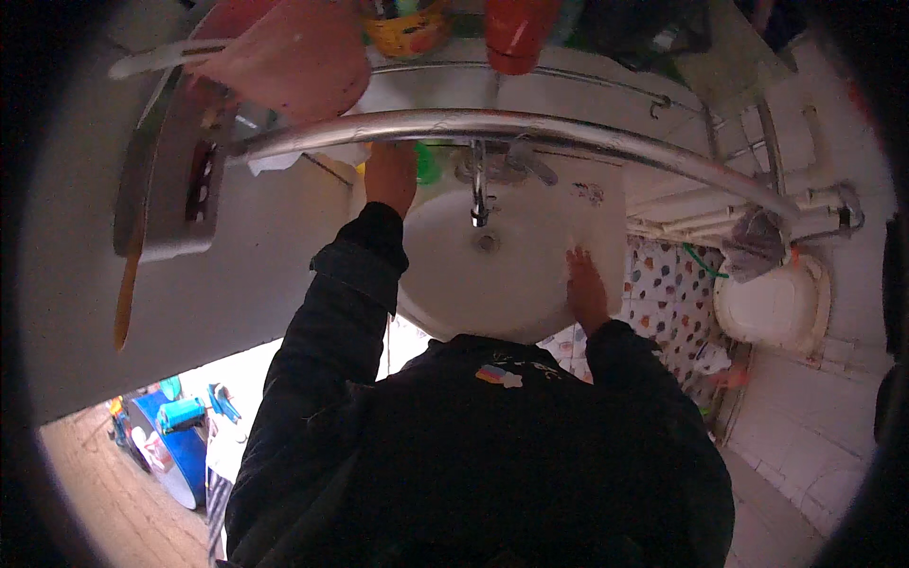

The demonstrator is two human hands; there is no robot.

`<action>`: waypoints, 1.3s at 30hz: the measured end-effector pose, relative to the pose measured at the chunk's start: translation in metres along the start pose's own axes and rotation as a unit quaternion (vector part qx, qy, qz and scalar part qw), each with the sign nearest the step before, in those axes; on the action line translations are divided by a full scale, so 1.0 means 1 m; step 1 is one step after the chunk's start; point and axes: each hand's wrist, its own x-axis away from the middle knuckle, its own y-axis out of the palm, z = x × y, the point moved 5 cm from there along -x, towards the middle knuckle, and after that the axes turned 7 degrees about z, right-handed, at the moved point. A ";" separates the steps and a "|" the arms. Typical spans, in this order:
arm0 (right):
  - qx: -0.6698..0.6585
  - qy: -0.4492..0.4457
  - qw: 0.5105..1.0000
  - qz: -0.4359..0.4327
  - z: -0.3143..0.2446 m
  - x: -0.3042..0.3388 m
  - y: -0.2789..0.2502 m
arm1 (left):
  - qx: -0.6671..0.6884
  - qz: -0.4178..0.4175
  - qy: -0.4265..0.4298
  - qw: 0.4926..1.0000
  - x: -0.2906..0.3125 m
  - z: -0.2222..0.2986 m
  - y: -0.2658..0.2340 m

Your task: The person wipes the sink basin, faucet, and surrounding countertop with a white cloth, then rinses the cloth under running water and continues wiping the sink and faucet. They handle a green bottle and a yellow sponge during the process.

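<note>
A white washbasin [445, 275] lies in front of me, with a chrome faucet [480, 185] above its drain. My left hand [390, 178] reaches to the basin's far left corner. Its fingers disappear behind a metal rail [511, 124], so whether they hold something cannot be seen. Just right of that hand is a bright green object [428, 164], partly covered and of unclear kind. My right hand [587, 289] lies on the basin's right rim, fingers stretched out and nothing in them.
Above the rail hang or stand a pink container [294, 62], a yellow cup [407, 30] and a red cup [519, 38]. A wall holder [170, 204] is at left. Pipes [701, 222] and a pale basin-like container [772, 305] are at right; a blue drum [170, 445] stands lower left.
</note>
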 end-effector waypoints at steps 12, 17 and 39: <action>-0.218 -0.234 0.948 0.004 -0.171 -0.101 -0.018 | 0.207 -0.015 -0.185 0.961 0.104 -0.051 -0.094; -0.156 -0.244 0.943 0.164 -0.204 -0.188 0.010 | 0.165 -0.057 -0.220 0.960 0.126 -0.051 -0.129; -0.068 -0.148 0.973 0.166 -0.229 -0.208 0.069 | 0.121 0.022 -0.204 0.971 0.107 -0.085 -0.114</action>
